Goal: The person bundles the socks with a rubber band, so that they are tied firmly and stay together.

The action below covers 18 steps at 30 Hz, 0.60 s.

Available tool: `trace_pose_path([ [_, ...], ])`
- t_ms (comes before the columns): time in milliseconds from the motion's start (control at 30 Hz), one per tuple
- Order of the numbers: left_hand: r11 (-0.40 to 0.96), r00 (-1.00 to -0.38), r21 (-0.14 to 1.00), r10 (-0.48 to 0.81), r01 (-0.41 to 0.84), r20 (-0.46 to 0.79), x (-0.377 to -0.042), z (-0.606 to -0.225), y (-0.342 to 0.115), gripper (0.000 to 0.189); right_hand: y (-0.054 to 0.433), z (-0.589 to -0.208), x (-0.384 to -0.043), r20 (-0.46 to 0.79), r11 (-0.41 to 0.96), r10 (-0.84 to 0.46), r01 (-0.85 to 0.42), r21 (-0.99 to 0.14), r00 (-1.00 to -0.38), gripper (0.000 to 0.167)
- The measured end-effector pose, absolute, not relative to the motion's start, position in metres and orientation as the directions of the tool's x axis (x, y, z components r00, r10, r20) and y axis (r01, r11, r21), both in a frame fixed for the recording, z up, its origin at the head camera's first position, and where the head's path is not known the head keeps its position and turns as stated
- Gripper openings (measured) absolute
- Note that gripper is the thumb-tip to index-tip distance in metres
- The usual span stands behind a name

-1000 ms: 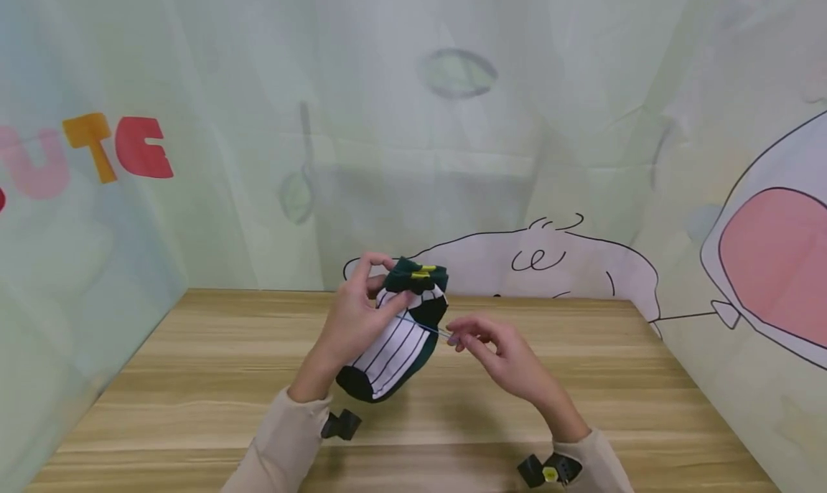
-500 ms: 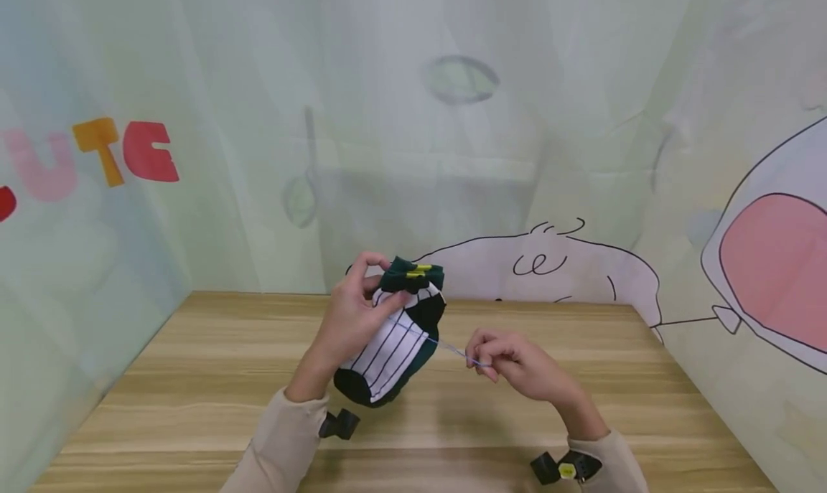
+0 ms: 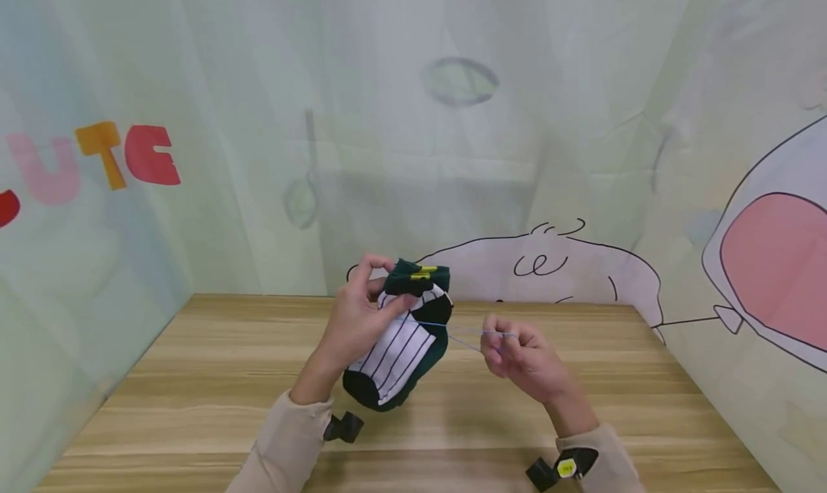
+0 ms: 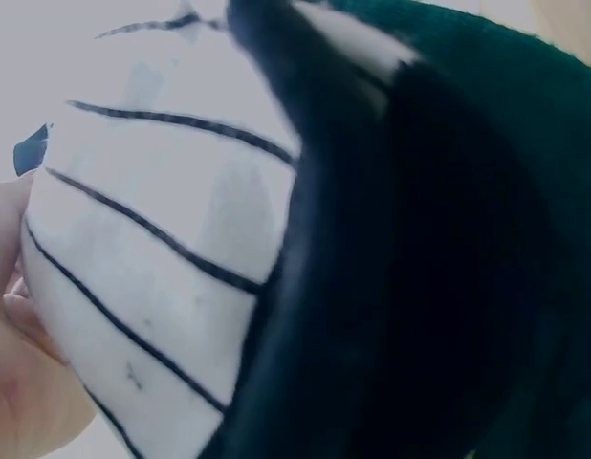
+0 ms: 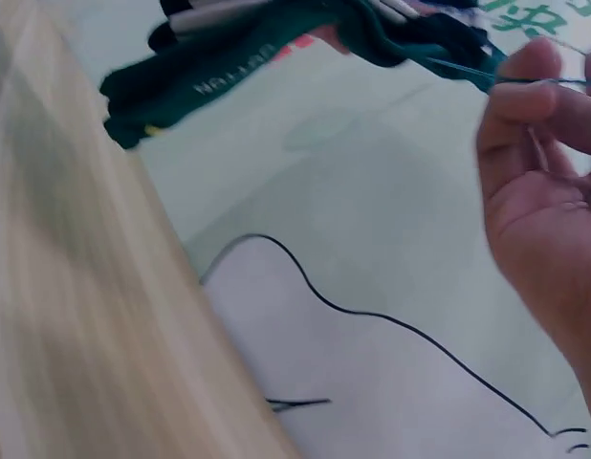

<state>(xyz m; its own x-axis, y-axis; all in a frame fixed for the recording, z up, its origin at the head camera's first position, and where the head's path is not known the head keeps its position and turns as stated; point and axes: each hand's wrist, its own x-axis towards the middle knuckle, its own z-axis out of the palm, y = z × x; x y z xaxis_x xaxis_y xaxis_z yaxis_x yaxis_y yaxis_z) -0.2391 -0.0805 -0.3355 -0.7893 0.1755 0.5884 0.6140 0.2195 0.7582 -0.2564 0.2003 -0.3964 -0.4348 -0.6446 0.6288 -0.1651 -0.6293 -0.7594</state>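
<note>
My left hand [image 3: 355,321] grips a folded pair of socks [image 3: 395,367] near the cuff, thumb across the front, above the table. The socks are dark green with a white, black-striped panel, black patches and yellow marks. A thin blue elastic band [image 3: 466,330] crosses them below the left thumb. My right hand [image 3: 525,360] pinches the band off to the right, its two strands spread apart. In the right wrist view the band [image 5: 468,72] runs taut from the green socks [image 5: 248,72] to the right fingertips. The striped socks [image 4: 162,239] fill much of the left wrist view.
Both hands work over a wood-grain table [image 3: 213,378]. Behind it hangs a pale green backdrop [image 3: 400,134] with cartoon drawings and coloured letters. Each wrist carries a small black camera, such as the right wrist camera [image 3: 541,473].
My right hand has drawn away to the right, stretching the band out from the socks, and has turned, so the strands now spread. The left hand and socks have shifted only slightly.
</note>
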Motion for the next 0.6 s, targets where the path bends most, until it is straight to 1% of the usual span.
trace_pose_path([
  [100,0.207,-0.787,0.759,0.178,0.617,0.591,-0.238,-0.336,-0.078,0.042,0.191,-0.398,-0.254,0.668,-0.739,-0.607,-0.004,-0.674,-0.431,0.027],
  [200,0.193,-0.784,0.76,0.176,0.621,0.596,-0.239,-0.337,-0.077,0.042,0.18,-0.398,-0.251,0.719,-0.813,-0.579,0.207,-0.544,-0.386,0.028],
  [233,0.194,-0.781,0.757,0.174,0.624,0.599,-0.239,-0.337,-0.077,0.042,0.176,-0.398,-0.25,0.732,-0.813,-0.581,0.267,-0.516,-0.355,0.029],
  [300,0.19,-0.776,0.752,0.167,0.631,0.609,-0.239,-0.337,-0.076,0.042,0.169,-0.397,-0.248,0.751,-0.785,-0.601,0.378,-0.491,-0.272,0.032],
  [400,0.198,-0.755,0.729,0.141,0.655,0.64,-0.239,-0.337,-0.075,0.042,0.161,-0.394,-0.247,0.769,-0.728,-0.625,0.458,-0.51,-0.138,0.037],
  [433,0.203,-0.748,0.721,0.129,0.663,0.651,-0.239,-0.337,-0.075,0.042,0.16,-0.393,-0.248,0.778,-0.714,-0.621,0.479,-0.51,-0.098,0.039],
  [467,0.208,-0.74,0.712,0.118,0.67,0.662,-0.239,-0.338,-0.076,0.043,0.158,-0.392,-0.249,0.788,-0.705,-0.611,0.501,-0.502,-0.07,0.043],
  [500,0.214,-0.731,0.702,0.107,0.679,0.674,-0.239,-0.337,-0.076,0.043,0.158,-0.391,-0.249,0.8,-0.707,-0.596,0.513,-0.486,-0.065,0.046],
  [533,0.215,-0.723,0.695,0.1,0.686,0.683,-0.239,-0.337,-0.076,0.042,0.157,-0.392,-0.25,0.811,-0.715,-0.58,0.522,-0.465,-0.071,0.049],
  [567,0.22,-0.714,0.685,0.094,0.694,0.693,-0.239,-0.338,-0.076,0.042,0.157,-0.392,-0.25,0.822,-0.725,-0.562,0.532,-0.437,-0.09,0.053],
  [600,0.221,-0.704,0.676,0.088,0.703,0.704,-0.239,-0.337,-0.076,0.043,0.156,-0.392,-0.249,0.829,-0.745,-0.544,0.528,-0.406,-0.129,0.055],
])
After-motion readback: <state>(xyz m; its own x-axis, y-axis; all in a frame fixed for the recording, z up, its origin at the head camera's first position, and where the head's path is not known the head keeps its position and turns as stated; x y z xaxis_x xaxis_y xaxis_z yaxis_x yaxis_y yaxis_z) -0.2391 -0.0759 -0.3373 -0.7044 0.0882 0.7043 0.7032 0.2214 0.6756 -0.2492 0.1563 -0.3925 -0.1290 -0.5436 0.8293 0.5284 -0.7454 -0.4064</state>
